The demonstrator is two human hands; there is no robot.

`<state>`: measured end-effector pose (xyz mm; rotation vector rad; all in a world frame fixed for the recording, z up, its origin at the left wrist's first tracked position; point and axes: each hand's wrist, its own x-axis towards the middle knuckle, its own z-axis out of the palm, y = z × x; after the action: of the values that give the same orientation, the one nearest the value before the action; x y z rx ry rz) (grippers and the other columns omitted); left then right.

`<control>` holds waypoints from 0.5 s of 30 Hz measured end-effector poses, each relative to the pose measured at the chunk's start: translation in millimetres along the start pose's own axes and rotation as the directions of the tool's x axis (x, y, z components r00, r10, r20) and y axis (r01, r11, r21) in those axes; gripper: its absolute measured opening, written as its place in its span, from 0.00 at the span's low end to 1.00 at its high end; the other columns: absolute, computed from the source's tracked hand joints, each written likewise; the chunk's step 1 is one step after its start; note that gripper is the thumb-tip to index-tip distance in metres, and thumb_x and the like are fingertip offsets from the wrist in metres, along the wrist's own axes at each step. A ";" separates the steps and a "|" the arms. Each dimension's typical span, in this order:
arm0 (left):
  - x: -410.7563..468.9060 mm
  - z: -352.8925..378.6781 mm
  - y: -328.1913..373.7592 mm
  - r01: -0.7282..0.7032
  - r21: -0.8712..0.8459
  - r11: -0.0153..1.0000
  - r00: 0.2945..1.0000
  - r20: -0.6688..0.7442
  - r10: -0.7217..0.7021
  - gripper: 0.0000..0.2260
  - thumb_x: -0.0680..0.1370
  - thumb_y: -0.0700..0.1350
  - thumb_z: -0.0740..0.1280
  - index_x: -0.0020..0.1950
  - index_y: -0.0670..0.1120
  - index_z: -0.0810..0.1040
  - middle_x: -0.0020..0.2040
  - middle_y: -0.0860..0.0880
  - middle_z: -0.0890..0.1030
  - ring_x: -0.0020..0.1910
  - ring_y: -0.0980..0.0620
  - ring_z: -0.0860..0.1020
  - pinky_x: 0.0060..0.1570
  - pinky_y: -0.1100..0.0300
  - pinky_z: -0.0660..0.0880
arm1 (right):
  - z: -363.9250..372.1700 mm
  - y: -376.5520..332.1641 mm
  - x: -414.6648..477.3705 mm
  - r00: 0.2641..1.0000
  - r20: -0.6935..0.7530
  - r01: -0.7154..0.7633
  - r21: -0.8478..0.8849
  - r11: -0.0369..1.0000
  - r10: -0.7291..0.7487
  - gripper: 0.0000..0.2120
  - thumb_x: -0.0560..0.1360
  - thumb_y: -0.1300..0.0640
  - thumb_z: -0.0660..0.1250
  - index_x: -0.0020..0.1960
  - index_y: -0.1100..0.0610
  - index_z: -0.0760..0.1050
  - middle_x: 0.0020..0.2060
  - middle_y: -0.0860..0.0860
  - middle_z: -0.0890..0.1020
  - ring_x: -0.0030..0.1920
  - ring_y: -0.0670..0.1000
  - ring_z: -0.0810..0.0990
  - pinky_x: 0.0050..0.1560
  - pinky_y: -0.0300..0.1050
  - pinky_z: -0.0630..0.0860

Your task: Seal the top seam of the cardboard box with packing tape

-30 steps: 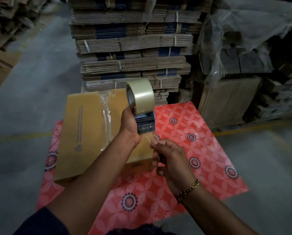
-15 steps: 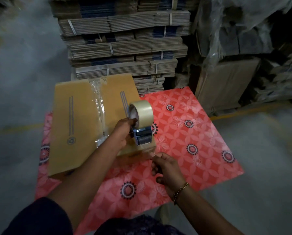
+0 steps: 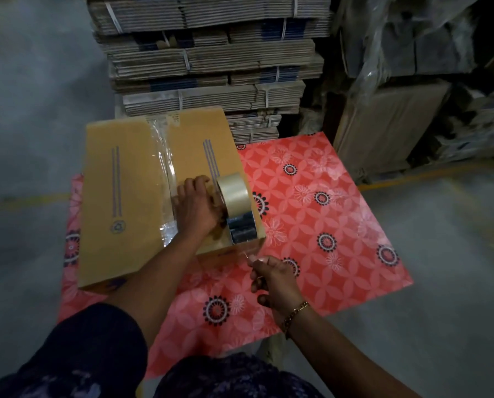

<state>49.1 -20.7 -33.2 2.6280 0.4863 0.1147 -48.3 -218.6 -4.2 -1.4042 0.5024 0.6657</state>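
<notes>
A closed brown cardboard box [image 3: 119, 196] lies on a red flowered mat [image 3: 312, 225]. A strip of clear tape [image 3: 162, 173] runs along its top seam. My left hand [image 3: 197, 205] grips a tape dispenser [image 3: 237, 211] carrying a clear tape roll, which rests on the box's near right corner. My right hand [image 3: 271, 278] is just in front of that corner, off the box, pinching the loose end of tape pulled from the dispenser.
Bundled stacks of flat cardboard [image 3: 211, 58] rise right behind the box. Plastic-wrapped cartons [image 3: 412, 81] stand at the back right. Grey concrete floor [image 3: 30, 110] surrounds the mat, with a yellow line [image 3: 412, 175] on it.
My left hand has lowered the dispenser from the air onto the box's near right corner. My right hand followed it down, keeping hold of the tape end.
</notes>
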 end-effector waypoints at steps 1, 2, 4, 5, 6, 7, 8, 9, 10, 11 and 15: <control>1.3 1.0 -1.1 -0.002 0.006 1.000 1.000 0.018 0.002 0.24 0.70 0.48 0.70 0.65 0.47 0.72 0.61 0.42 0.74 0.61 0.38 0.70 0.55 0.45 0.66 | 0.2 1.1 0.1 1.000 -0.003 -0.006 0.013 1.000 0.006 0.08 0.76 0.55 0.71 0.42 0.57 0.74 0.30 0.51 0.77 0.25 0.47 0.73 0.25 0.36 0.62; -0.7 -0.3 -0.2 0.003 -0.009 1.000 1.000 0.026 -0.003 0.23 0.70 0.50 0.69 0.64 0.47 0.73 0.60 0.42 0.75 0.61 0.39 0.71 0.54 0.46 0.66 | 0.4 2.0 0.4 1.000 -0.004 -0.009 0.023 1.000 0.009 0.08 0.77 0.56 0.70 0.41 0.57 0.74 0.30 0.51 0.77 0.25 0.47 0.73 0.26 0.37 0.62; -14.9 -2.1 -1.4 0.010 -0.121 0.993 1.000 -0.018 -0.012 0.22 0.71 0.55 0.64 0.61 0.46 0.75 0.58 0.43 0.77 0.59 0.39 0.73 0.54 0.45 0.68 | 0.7 3.7 -0.3 1.000 -0.002 -0.004 0.039 0.999 0.004 0.09 0.77 0.57 0.70 0.40 0.57 0.73 0.30 0.51 0.77 0.25 0.48 0.73 0.27 0.39 0.63; -28.0 -2.4 -3.3 -0.004 -0.199 0.980 0.998 -0.063 -0.008 0.20 0.72 0.55 0.62 0.59 0.45 0.76 0.56 0.43 0.78 0.57 0.39 0.74 0.53 0.45 0.70 | 1.1 4.1 -1.1 1.000 0.003 0.002 0.044 0.999 -0.002 0.09 0.77 0.57 0.69 0.40 0.57 0.73 0.30 0.52 0.77 0.26 0.48 0.73 0.27 0.39 0.64; -45.3 -2.8 -5.6 -0.032 -0.266 0.963 0.994 -0.105 0.004 0.18 0.73 0.54 0.63 0.57 0.45 0.77 0.54 0.44 0.79 0.55 0.41 0.75 0.52 0.46 0.72 | 1.2 5.0 -1.4 1.000 0.010 0.009 0.048 0.999 -0.009 0.10 0.77 0.56 0.69 0.40 0.57 0.73 0.30 0.51 0.77 0.26 0.48 0.73 0.27 0.39 0.64; -64.3 -2.8 -7.6 -0.074 -0.309 0.948 0.990 -0.138 0.032 0.15 0.74 0.52 0.64 0.55 0.45 0.78 0.53 0.45 0.79 0.54 0.43 0.76 0.51 0.48 0.73 | 1.4 5.8 -1.8 1.000 0.018 0.013 0.052 0.999 -0.014 0.10 0.78 0.56 0.69 0.40 0.57 0.73 0.30 0.51 0.77 0.26 0.48 0.73 0.26 0.39 0.65; -82.5 -3.3 -8.9 -0.118 -0.325 0.938 0.986 -0.150 0.072 0.12 0.75 0.49 0.65 0.54 0.45 0.78 0.53 0.47 0.78 0.54 0.45 0.76 0.51 0.51 0.73 | 1.8 6.4 -1.7 1.000 0.025 0.015 0.054 0.998 -0.016 0.10 0.78 0.55 0.69 0.40 0.56 0.73 0.29 0.51 0.77 0.26 0.48 0.73 0.27 0.39 0.65; -98.3 -3.7 -9.5 -0.172 -0.322 0.931 0.980 -0.148 0.129 0.10 0.75 0.47 0.66 0.54 0.45 0.78 0.53 0.48 0.77 0.54 0.48 0.75 0.51 0.55 0.73 | 2.2 6.5 -1.7 0.999 0.031 0.014 0.052 0.999 -0.015 0.10 0.78 0.54 0.70 0.40 0.56 0.73 0.29 0.51 0.77 0.26 0.48 0.73 0.27 0.39 0.66; -111.4 -3.4 -9.8 -0.226 -0.307 0.924 0.972 -0.132 0.194 0.09 0.75 0.45 0.68 0.55 0.46 0.78 0.54 0.49 0.76 0.54 0.50 0.75 0.52 0.57 0.73 | 2.6 6.4 -1.2 0.999 0.036 0.011 0.047 0.999 -0.012 0.10 0.77 0.54 0.70 0.40 0.56 0.73 0.29 0.51 0.77 0.26 0.48 0.73 0.27 0.39 0.66; -121.4 -1.3 -10.3 -0.280 -0.292 0.915 0.960 -0.114 0.258 0.10 0.75 0.42 0.69 0.57 0.47 0.78 0.55 0.49 0.75 0.55 0.52 0.74 0.53 0.59 0.72 | 2.5 6.5 -0.8 0.999 0.039 0.008 0.041 0.999 -0.009 0.09 0.77 0.54 0.70 0.41 0.56 0.74 0.30 0.51 0.77 0.26 0.48 0.73 0.27 0.39 0.66; -133.8 8.5 -9.9 -0.380 -0.252 0.890 0.925 -0.093 0.369 0.14 0.75 0.37 0.70 0.60 0.47 0.78 0.56 0.48 0.74 0.55 0.52 0.74 0.55 0.61 0.72 | 0.1 6.4 0.0 0.999 0.036 0.004 0.028 1.000 -0.006 0.07 0.77 0.56 0.69 0.42 0.56 0.75 0.30 0.52 0.77 0.27 0.49 0.74 0.27 0.39 0.67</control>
<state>-77.6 -64.0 -45.0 2.4228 -0.0338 0.3364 -52.8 -218.3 -8.8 -1.3645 0.4775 0.6769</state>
